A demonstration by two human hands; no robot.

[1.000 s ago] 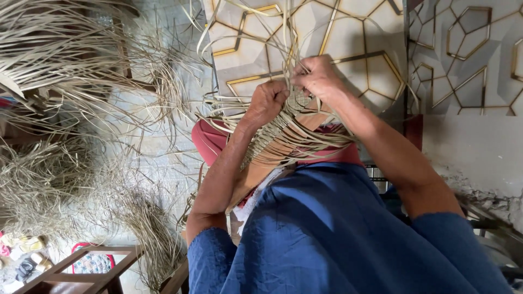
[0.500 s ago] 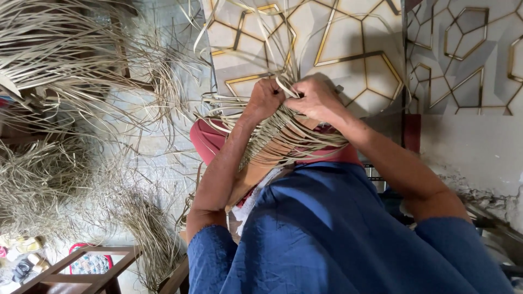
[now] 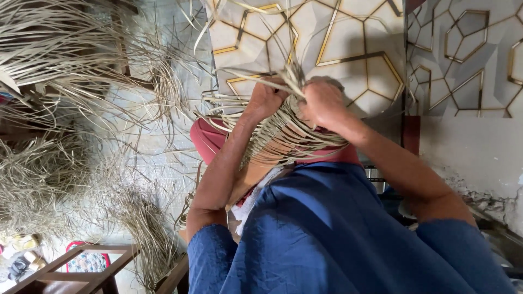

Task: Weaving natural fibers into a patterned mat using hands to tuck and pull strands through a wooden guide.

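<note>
Straw-coloured palm strips form a partly woven piece (image 3: 283,139) lying over the person's lap, its lower rows already tight and ribbed while loose ends fan out at its top edge. Left hand (image 3: 267,100) and right hand (image 3: 322,102) are both closed, pinching strips at that unfinished edge. Heaps of unworked strips (image 3: 65,65) lie well apart on the floor, so much weaving looks left.

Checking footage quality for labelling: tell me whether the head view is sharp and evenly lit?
Head view: soft daylight, no glare; both hands, left hand and right hand, and the woven strips look sharp; the loose straw pile at left is finer, slightly soft.
</note>
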